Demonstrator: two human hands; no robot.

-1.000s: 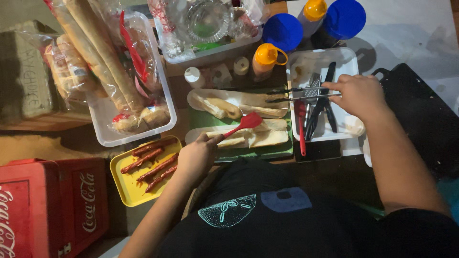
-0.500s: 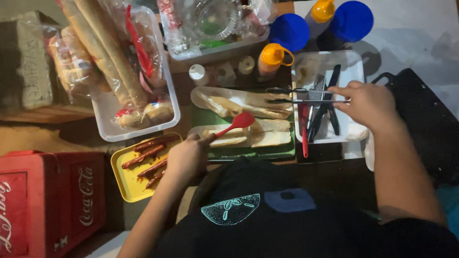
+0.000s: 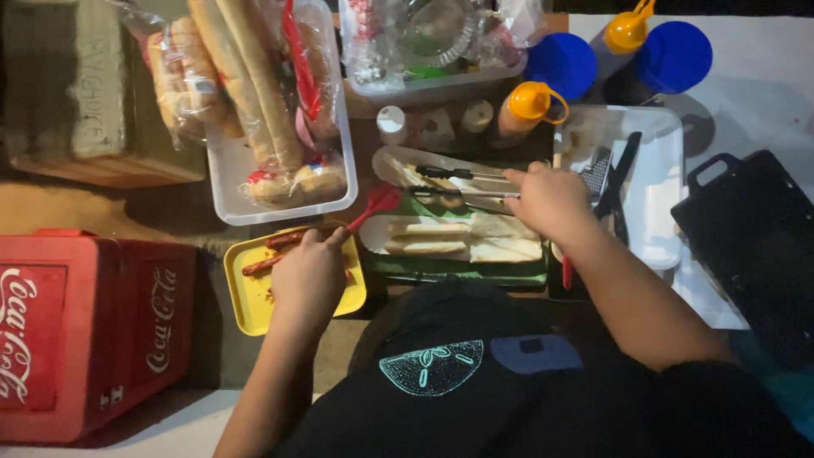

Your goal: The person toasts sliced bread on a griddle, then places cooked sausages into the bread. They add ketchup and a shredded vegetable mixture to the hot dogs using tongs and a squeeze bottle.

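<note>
Head view, from above. Gripped a red spatula [image 3: 377, 202] by its handle in the left hand [image 3: 309, 271], fingers curled shut, blade raised toward the split bread rolls [image 3: 441, 239]. Kept that hand over the yellow tray [image 3: 244, 298] and its reddish sausages [image 3: 284, 242]. Curled the right hand [image 3: 551, 199] around the ends of metal tongs [image 3: 458, 182] lying across the upper bread, just beside the white tray [image 3: 657, 199]. Seemed midway through filling the rolls, with the sausages not yet on the bread. Probably called next for a firm pinch of the tongs on one sausage and a level carry to the open roll, clear of the orange-capped bottle [image 3: 526, 110].
</note>
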